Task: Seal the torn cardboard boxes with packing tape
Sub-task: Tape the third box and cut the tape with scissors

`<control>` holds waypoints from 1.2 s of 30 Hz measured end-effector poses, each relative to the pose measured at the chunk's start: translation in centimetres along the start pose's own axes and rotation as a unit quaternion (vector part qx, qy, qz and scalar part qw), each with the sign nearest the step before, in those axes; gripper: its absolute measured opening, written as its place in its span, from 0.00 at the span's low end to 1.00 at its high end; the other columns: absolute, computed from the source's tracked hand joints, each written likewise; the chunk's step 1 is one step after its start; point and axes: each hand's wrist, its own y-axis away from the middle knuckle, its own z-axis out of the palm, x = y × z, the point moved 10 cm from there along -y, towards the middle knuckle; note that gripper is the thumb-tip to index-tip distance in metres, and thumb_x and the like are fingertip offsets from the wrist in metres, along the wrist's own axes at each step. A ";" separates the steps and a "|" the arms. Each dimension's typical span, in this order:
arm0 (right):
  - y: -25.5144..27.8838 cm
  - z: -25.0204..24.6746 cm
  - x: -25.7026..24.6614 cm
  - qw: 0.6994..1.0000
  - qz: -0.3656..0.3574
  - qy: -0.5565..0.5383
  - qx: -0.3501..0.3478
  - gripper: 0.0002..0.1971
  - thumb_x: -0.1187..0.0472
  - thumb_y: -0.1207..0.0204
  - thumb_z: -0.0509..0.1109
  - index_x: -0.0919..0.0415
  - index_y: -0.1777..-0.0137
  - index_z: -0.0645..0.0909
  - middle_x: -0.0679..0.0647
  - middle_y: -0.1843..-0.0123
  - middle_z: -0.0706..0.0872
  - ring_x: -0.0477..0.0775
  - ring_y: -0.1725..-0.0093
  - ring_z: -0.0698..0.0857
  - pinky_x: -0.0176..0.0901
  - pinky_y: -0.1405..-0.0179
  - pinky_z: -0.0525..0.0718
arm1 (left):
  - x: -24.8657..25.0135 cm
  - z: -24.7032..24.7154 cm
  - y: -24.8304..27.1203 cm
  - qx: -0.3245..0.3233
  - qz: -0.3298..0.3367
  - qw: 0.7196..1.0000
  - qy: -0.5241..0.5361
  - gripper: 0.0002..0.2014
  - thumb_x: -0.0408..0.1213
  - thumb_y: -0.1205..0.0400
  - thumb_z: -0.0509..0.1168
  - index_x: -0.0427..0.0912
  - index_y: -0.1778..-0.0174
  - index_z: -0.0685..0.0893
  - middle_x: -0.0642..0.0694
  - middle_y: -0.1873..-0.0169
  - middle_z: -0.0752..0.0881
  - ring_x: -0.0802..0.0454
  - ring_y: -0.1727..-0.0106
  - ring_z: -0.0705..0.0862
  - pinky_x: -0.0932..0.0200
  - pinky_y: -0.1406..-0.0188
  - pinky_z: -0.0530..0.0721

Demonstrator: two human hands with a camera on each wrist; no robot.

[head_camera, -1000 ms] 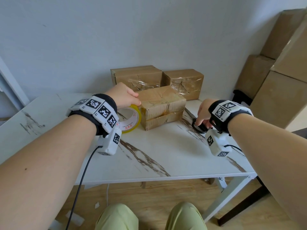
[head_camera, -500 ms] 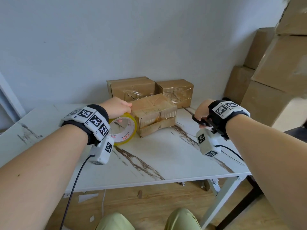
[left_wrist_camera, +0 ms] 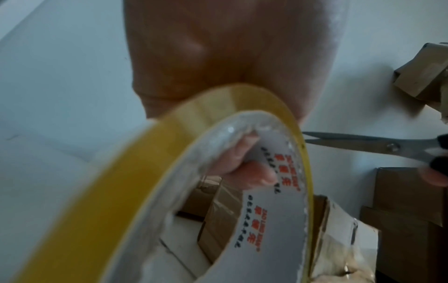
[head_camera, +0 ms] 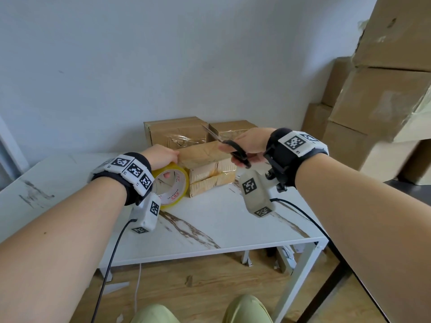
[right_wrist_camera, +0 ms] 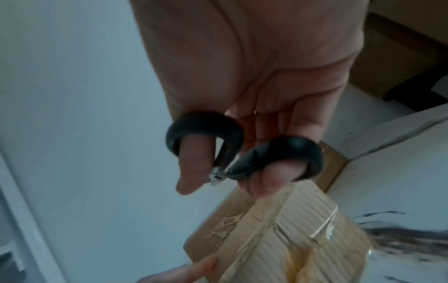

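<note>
A yellow roll of packing tape [head_camera: 173, 184] stands on edge on the white table [head_camera: 210, 220], against the left side of the near cardboard box [head_camera: 207, 166]. My left hand [head_camera: 163, 155] grips the roll from above, a finger hooked inside its core [left_wrist_camera: 244, 168]. My right hand [head_camera: 249, 145] holds black-handled scissors [head_camera: 233, 150] in the air above that box, thumb and finger through the loops [right_wrist_camera: 242, 147]. The blades [left_wrist_camera: 351, 141] point left toward the roll and are slightly parted. Two more taped boxes [head_camera: 177, 131] [head_camera: 231, 128] sit behind, against the wall.
Large cardboard boxes [head_camera: 377, 108] are stacked on the floor at the right, close to the table's right end. The table's left half [head_camera: 58, 178] bears nothing but grey marbling. Cables run from both wrist cameras over the front edge.
My right hand has lifted the scissors off the table's right side and brought them up and left over the near box. The left hand stays on the tape roll.
</note>
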 end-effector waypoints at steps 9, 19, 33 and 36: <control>2.2 3.8 0.0 0.989 0.038 -0.065 -0.129 0.20 0.44 0.27 0.71 0.64 0.55 0.82 0.55 0.64 0.85 0.48 0.71 0.83 0.37 0.65 0.86 | 0.5 0.4 1.6 -0.056 -0.013 0.996 -0.075 0.20 0.40 0.15 0.59 0.46 0.26 0.75 0.43 0.23 0.70 0.45 0.26 0.72 0.58 0.32 0.68; 2.8 4.8 -0.6 0.985 0.051 -0.063 -0.155 0.22 0.43 0.26 0.70 0.65 0.55 0.82 0.56 0.71 0.85 0.48 0.75 0.83 0.34 0.73 0.86 | 0.1 0.3 1.5 -0.053 -0.033 0.996 -0.062 0.22 0.46 0.17 0.61 0.41 0.28 0.78 0.41 0.25 0.73 0.44 0.30 0.76 0.53 0.29 0.69; 3.5 4.6 -0.9 0.982 0.064 -0.068 -0.163 0.21 0.44 0.27 0.71 0.66 0.54 0.82 0.56 0.71 0.84 0.46 0.78 0.81 0.32 0.77 0.83 | 0.6 0.2 2.0 -0.058 -0.029 0.994 -0.086 0.20 0.42 0.15 0.59 0.43 0.27 0.76 0.41 0.25 0.73 0.43 0.28 0.74 0.54 0.29 0.70; 3.5 4.8 -1.1 0.983 0.060 -0.064 -0.163 0.21 0.44 0.27 0.70 0.66 0.56 0.82 0.56 0.71 0.83 0.46 0.78 0.80 0.31 0.76 0.83 | 0.7 0.1 2.1 -0.059 -0.031 0.994 -0.085 0.20 0.41 0.16 0.60 0.44 0.27 0.76 0.41 0.25 0.74 0.43 0.27 0.73 0.52 0.27 0.69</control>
